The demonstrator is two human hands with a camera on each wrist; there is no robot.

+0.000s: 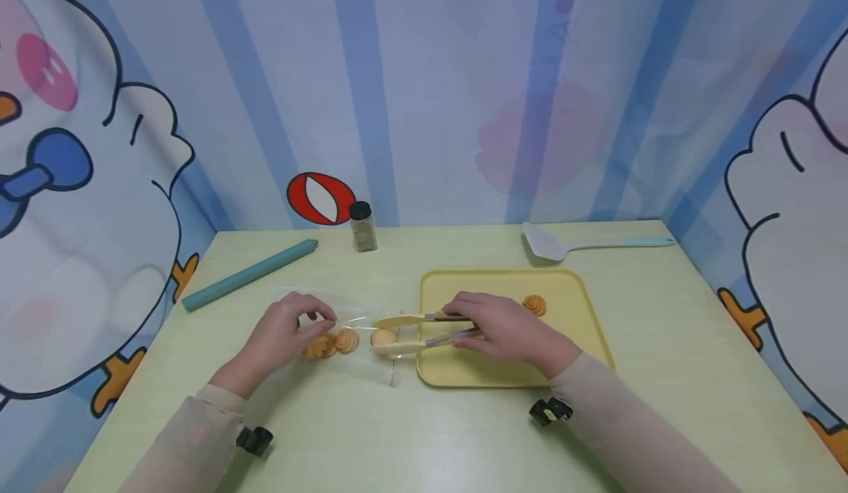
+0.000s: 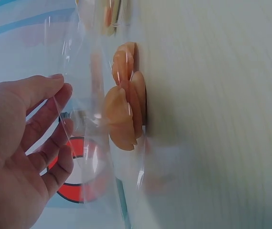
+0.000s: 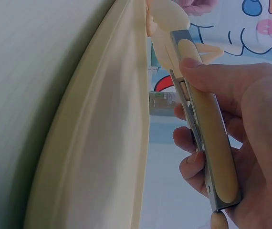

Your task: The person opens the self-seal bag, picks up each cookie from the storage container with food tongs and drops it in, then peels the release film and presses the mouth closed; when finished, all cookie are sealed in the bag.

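Observation:
My left hand (image 1: 281, 338) pinches the edge of a clear plastic bag (image 2: 94, 157) between thumb and forefinger. Several swirled and flower-shaped cookies (image 2: 119, 117) lie inside the bag on the table. In my right hand (image 1: 506, 331) I grip a pair of tongs (image 3: 207, 124) with cream-coloured tips and metal-edged handles. The tips point left, at the bag's right end, on either side of a round cookie (image 1: 383, 337). Whether they squeeze it is unclear. Under my right hand is a yellow tray (image 1: 490, 377), with one swirled cookie (image 1: 534, 304) on it.
A teal rod (image 1: 248, 276) lies at the back left of the table. Beside it stands a small spice jar (image 1: 364, 232) with a black lid. A white spatula (image 1: 546, 244) with a pale green handle end lies behind the tray. A cartoon-printed curtain (image 1: 430, 96) encloses the table.

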